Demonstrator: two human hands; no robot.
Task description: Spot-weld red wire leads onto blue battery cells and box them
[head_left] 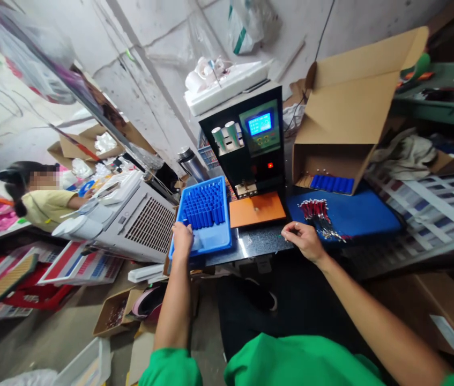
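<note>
My left hand (182, 239) is over the front left part of a blue plastic tray (210, 244), its fingers curled beside rows of blue cylinders (205, 206) that look like battery cells. What those fingers hold, if anything, is hidden. My right hand (302, 240) is pinched above the front edge of the dark worktop (246, 241), right of an orange plate (257, 209). A tiny greenish bit shows near its fingertips, too small to name. Just beyond that hand lies a bundle of red and black wire leads (317, 213) on a blue mat (365, 214).
A black machine (246, 155) with a lit screen (259, 124) stands behind the orange plate. An open cardboard box (343, 120) at the right holds several blue cylinders (331, 184). A steel flask (192, 163) stands behind the tray. Another person (45, 206) sits at the left beyond a grey air cooler (142, 220).
</note>
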